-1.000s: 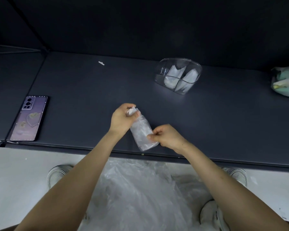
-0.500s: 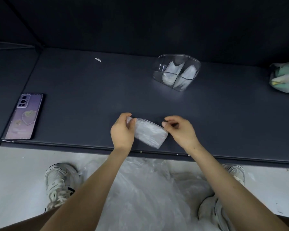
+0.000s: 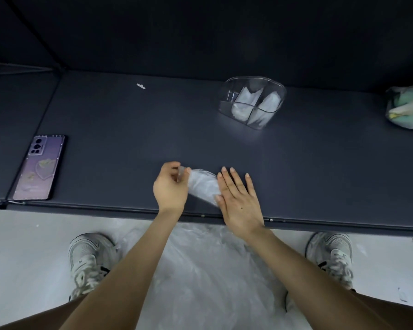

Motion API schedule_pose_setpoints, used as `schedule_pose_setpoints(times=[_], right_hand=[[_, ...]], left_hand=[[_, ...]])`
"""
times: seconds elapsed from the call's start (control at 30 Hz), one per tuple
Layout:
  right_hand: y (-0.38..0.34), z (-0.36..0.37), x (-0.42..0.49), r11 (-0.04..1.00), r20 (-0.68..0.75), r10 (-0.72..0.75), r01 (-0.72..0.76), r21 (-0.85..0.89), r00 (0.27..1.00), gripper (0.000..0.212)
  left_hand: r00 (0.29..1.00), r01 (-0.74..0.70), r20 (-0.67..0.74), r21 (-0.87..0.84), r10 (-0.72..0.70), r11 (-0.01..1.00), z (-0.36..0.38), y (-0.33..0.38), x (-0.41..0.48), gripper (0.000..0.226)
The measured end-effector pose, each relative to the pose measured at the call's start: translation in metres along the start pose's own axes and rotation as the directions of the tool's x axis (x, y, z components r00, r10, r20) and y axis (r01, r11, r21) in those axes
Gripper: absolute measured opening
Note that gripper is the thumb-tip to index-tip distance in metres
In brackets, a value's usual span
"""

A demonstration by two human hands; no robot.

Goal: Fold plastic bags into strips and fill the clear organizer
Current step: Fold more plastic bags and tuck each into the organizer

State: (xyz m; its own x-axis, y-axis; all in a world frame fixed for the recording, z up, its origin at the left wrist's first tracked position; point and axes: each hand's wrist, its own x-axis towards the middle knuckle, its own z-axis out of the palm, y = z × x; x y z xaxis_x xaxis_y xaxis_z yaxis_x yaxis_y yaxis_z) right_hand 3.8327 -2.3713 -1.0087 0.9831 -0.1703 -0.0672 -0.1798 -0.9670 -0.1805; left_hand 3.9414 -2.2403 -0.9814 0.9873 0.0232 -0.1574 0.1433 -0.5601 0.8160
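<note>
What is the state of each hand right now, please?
Left hand: closed, pinching one end of the folded plastic bag.
Right hand: open, fingers straight, pressing on the bag's other end.

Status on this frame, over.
Left hand pinches folded bag at one end. Right hand flat, pressing it. Clear organizer holds strips; nothing blocks the way.

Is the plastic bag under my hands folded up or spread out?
Folded. The plastic bag lies on the table as a compact strip; the left hand pinches one end, the right hand presses flat on the other.
</note>
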Motion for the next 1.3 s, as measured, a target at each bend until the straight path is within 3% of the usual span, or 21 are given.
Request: schedule_pose_setpoints(times=[0.03,0.1,0.17,0.2,0.23,0.27,0.3,0.43,0.67,0.9,1.07,1.13,1.17,1.23,1.3], right_hand=[[-0.001,0.000,0.000,1.000,0.009,0.002,-0.002,-0.004,1.000,0.054],[-0.001,-0.001,0.000,1.000,0.019,0.003,-0.003,-0.012,1.000,0.054],[0.000,-0.002,0.000,1.000,0.027,0.014,-0.014,-0.009,1.000,0.056],[-0.001,-0.003,0.000,1.000,0.031,0.021,-0.021,-0.005,0.999,0.057],[-0.001,-0.004,0.000,1.000,0.032,0.025,-0.025,-0.005,0.999,0.059],[-0.002,-0.004,0.000,1.000,0.030,0.027,-0.027,-0.007,0.999,0.060],[-0.002,-0.004,0.000,1.000,0.029,0.028,-0.027,-0.010,0.999,0.059],[-0.003,-0.004,0.000,1.000,0.013,0.016,-0.015,-0.021,1.000,0.054],[-0.001,-0.004,0.001,1.000,0.079,0.011,-0.010,-0.012,0.997,0.056],[0.031,-0.007,-0.020,0.996,0.118,-0.006,0.017,-0.088,0.993,0.063],[0.026,-0.020,-0.019,0.999,0.193,-0.014,0.020,-0.028,0.981,0.074],[0.019,-0.030,-0.018,0.986,0.106,0.138,-0.147,0.081,0.985,0.080],[0.012,-0.032,-0.019,0.963,-0.037,0.249,-0.243,0.121,0.968,0.076],[-0.001,-0.027,-0.019,0.891,-0.241,0.453,-0.422,0.170,0.858,0.054],[-0.017,-0.020,-0.014,0.810,-0.202,0.584,-0.547,0.213,0.786,0.043]], left_hand=[[0.998,-0.017,-0.068,-0.011,0.016,1.000,-0.004,0.001,0.002,0.021],[0.943,-0.286,-0.135,0.139,0.305,0.948,-0.008,0.001,0.003,0.021],[0.742,-0.652,0.062,0.297,0.667,0.698,-0.003,-0.001,-0.002,0.030],[0.613,-0.780,0.223,0.322,0.758,0.537,0.002,-0.004,-0.005,0.036],[0.509,-0.852,0.368,0.339,0.778,0.398,0.007,-0.009,-0.008,0.041],[0.458,-0.881,0.476,0.359,0.751,0.309,0.011,-0.015,-0.011,0.045],[0.459,-0.882,0.543,0.374,0.703,0.287,0.013,-0.021,-0.011,0.048],[0.534,-0.845,0.623,0.395,0.571,0.360,0.009,-0.034,-0.007,0.057],[0.483,-0.876,0.678,0.370,0.554,0.310,-0.018,-0.048,0.022,0.053],[0.519,-0.854,0.658,0.418,0.545,0.308,-0.015,-0.050,0.017,0.051],[0.522,-0.852,0.676,0.433,0.519,0.293,-0.015,-0.049,0.015,0.052],[0.527,-0.849,0.672,0.446,0.521,0.284,-0.015,-0.047,0.015,0.052],[0.530,-0.847,0.672,0.447,0.517,0.286,-0.015,-0.046,0.015,0.052],[0.539,-0.842,0.680,0.446,0.497,0.304,-0.015,-0.044,0.013,0.052],[0.554,-0.832,0.681,0.443,0.479,0.334,-0.015,-0.045,0.013,0.053]])
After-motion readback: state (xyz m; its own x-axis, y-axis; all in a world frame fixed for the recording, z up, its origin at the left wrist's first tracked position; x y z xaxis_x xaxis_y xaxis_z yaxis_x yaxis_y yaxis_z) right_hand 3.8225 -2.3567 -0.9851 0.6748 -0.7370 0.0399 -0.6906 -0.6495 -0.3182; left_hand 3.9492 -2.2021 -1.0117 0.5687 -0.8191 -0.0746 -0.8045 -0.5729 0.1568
